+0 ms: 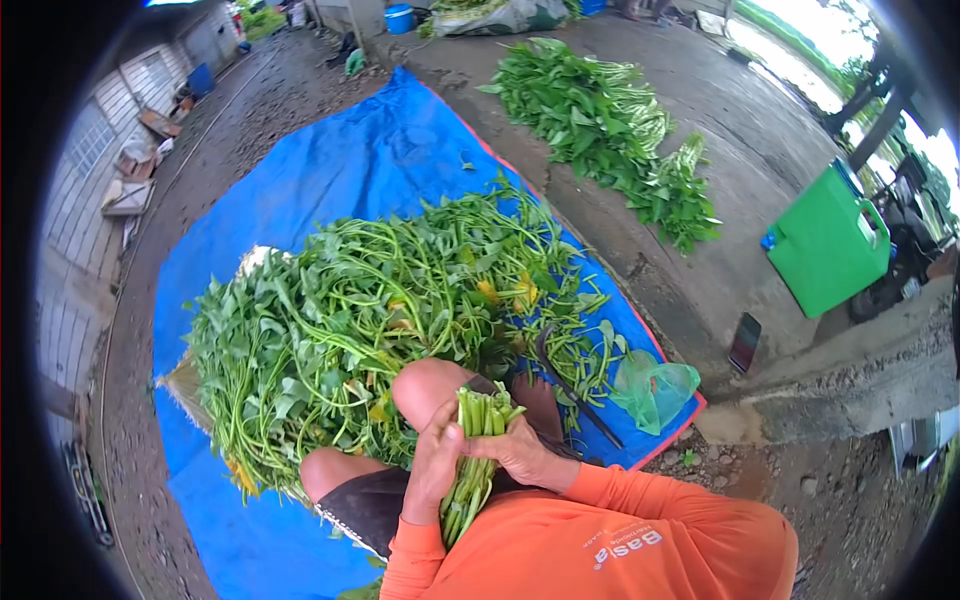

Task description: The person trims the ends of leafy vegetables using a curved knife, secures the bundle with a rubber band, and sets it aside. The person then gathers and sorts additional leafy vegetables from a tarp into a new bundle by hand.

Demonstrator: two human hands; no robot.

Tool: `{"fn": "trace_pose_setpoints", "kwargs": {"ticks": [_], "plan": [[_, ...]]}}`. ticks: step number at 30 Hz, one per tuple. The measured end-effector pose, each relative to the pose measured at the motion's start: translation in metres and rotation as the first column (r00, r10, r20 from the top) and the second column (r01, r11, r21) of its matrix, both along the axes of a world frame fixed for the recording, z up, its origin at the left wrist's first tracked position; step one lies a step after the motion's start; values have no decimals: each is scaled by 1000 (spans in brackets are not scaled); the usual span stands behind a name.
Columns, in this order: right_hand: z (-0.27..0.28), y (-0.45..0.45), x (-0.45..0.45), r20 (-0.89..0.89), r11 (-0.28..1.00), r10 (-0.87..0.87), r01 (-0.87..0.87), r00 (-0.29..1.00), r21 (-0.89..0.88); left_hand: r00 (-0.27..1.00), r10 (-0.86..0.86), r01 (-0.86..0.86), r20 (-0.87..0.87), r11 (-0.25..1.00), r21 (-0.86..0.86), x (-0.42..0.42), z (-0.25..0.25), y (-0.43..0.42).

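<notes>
A bundle of green stems (468,500) stands upright against the orange shirt, its cut ends at the top. My left hand (434,462) is wrapped round the bundle from the left side. From the right, my right hand (520,452) grips the same bundle just below the cut ends. Beyond my knees a large heap of leafy green stems (340,300) covers much of the blue tarp (340,160). A dark curved blade (575,395) lies on loose stem pieces right of my hands. Next to it is a crumpled green net bag (655,390).
Leafy bundles (610,130) lie in a row on the concrete (730,130) beyond the tarp. At the right are a green container (830,240) and a phone (745,342) by a low concrete edge. A blue bucket (399,19) stands at the top.
</notes>
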State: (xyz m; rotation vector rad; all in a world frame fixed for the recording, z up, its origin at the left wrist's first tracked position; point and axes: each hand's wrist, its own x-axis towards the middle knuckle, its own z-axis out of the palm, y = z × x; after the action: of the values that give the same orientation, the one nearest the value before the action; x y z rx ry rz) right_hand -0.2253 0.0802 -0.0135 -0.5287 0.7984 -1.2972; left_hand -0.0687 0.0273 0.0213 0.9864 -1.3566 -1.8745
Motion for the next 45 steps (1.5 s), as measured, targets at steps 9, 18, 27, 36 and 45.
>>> {"fn": "trace_pose_setpoints", "kwargs": {"ticks": [9, 18, 27, 36, 45], "plan": [[-1, -3, -11, -225, 991, 63, -87, 972, -97, 952, 265, -141, -156, 826, 545, -10, -22, -16], [10, -1, -11, -219, 997, -7, -9, 976, -70, 959, 262, -148, -107, 787, 599, -6, -41, -19], [3, 9, -28, -407, 998, 52, -40, 912, 38, 945, 322, -327, 62, 935, 136, -21, -41, -13], [-59, 45, -153, -657, 884, 447, -188, 607, 428, 953, 223, -217, 205, 975, -51, -42, -28, -5], [-215, 103, -179, -866, 876, 132, 352, 482, 330, 855, 228, -234, 466, 971, -47, -30, -39, -7]]}}
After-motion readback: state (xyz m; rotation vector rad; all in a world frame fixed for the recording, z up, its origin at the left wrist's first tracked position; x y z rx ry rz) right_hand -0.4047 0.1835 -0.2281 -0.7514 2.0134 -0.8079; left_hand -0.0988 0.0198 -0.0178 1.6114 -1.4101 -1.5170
